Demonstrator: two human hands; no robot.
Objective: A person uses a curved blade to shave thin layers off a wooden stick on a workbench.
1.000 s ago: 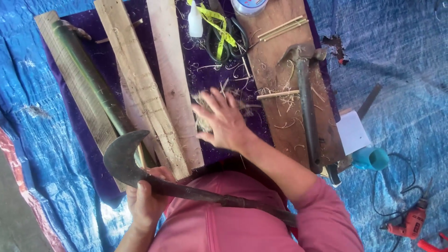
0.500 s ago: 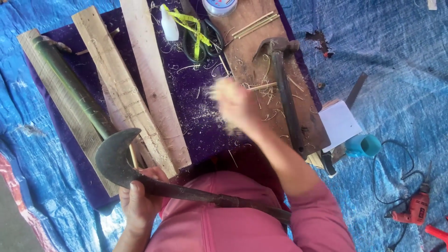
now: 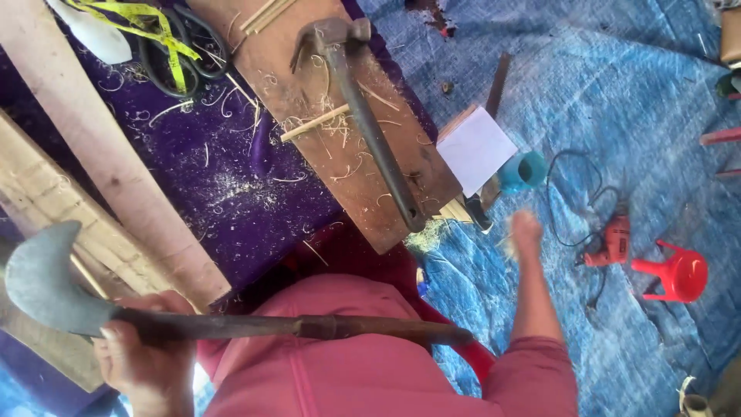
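The right hand (image 3: 526, 232) is blurred above the blue tarp (image 3: 617, 93), so whether its fingers are apart or together cannot be told, nor whether it holds anything; the left hand (image 3: 143, 355) sits low at the left, fingers clamped round the dark handle of a billhook (image 3: 46, 282), whose curved grey blade points left over the pale planks (image 3: 100, 177), which are cut off by the frame's edge; the handle lies across the pink-clad lap; a small blue cup (image 3: 523, 171) lies on its side, contents unseen; a hammer (image 3: 363, 108) rests on a brown board (image 3: 309, 100) strewn with shavings; an orange drill (image 3: 614, 241) and red stool (image 3: 679, 274) lie to the right.
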